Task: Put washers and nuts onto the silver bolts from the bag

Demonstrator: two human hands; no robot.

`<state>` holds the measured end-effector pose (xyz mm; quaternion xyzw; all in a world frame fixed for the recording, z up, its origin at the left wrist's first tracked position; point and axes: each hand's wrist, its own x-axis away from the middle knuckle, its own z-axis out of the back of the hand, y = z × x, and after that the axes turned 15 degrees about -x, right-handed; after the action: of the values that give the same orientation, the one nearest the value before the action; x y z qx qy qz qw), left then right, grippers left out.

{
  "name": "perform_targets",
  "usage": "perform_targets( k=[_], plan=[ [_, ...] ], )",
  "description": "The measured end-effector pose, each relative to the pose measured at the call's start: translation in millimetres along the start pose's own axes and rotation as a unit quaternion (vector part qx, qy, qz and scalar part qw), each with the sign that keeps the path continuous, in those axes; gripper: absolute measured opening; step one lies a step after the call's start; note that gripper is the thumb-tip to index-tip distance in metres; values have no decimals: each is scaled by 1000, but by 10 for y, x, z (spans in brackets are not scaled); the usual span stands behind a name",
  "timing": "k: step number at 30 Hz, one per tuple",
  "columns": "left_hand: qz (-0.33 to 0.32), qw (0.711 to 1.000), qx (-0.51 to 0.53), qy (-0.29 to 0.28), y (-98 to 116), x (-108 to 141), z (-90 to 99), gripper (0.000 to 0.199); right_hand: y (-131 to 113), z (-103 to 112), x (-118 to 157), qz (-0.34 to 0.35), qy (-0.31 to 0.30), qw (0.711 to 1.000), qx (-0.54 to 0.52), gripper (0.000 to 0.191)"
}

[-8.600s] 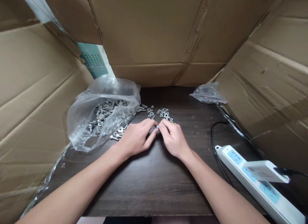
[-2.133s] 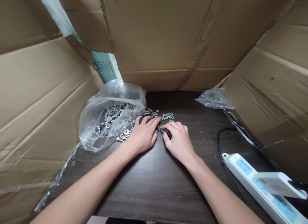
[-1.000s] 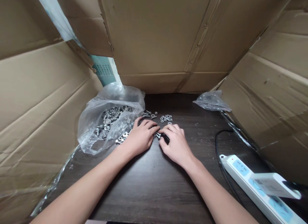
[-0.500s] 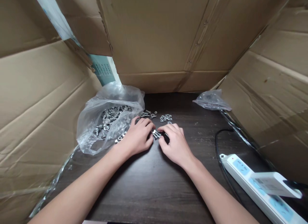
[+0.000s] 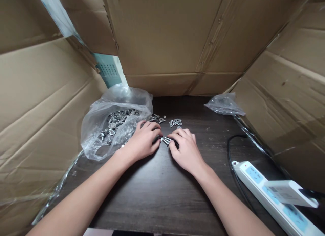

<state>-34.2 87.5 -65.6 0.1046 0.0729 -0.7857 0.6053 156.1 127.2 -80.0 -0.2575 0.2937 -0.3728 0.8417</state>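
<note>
Over the dark tabletop, my left hand (image 5: 146, 140) is curled, thumb and fingers bent toward each other. A small shiny metal piece shows at its fingertips, too small to make out. Close on the right, my right hand (image 5: 184, 145) has its thumb and fingertips closed on a few silver screws (image 5: 166, 140), whose shafts point left toward the other hand. Its fingers cover part of these screws. Beyond the hands lie a group of nuts and washers (image 5: 175, 122) and some loose screws (image 5: 155, 118). A single washer (image 5: 179, 127) rests just past the right fingers.
An open clear plastic bag (image 5: 88, 127) with many bolts (image 5: 119, 119) stands left of my left hand. A smaller plastic bag (image 5: 224, 104) lies at the back right. A white power strip (image 5: 264, 195) and black cable (image 5: 229, 151) lie right. Cardboard walls (image 5: 172, 36) surround the table.
My hands have drawn slightly apart, the left one shifting a little left. A gap now shows between the left fingertips and the screws at my right hand.
</note>
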Motion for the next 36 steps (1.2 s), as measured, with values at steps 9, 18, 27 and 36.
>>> perform_targets(
  k=[9, 18, 27, 36],
  plan=[
    [1, 1000, 12, 7, -5, -7, -25, 10, 26, -39, 0, 12, -7, 1000, -2, 19],
    [47, 998, 27, 12, 39, -39, -54, 5, 31, -27, -9, 15, -1, 1000, -20, 13],
    [68, 986, 145, 54, 59, -16, -100, 14, 5, -12, -22, 60, 51, 991, -104, 13],
    [66, 972, 208, 87, 72, -31, -137, 16, -52, -13, -13, 64, 67, 973, -211, 10]
  ],
)
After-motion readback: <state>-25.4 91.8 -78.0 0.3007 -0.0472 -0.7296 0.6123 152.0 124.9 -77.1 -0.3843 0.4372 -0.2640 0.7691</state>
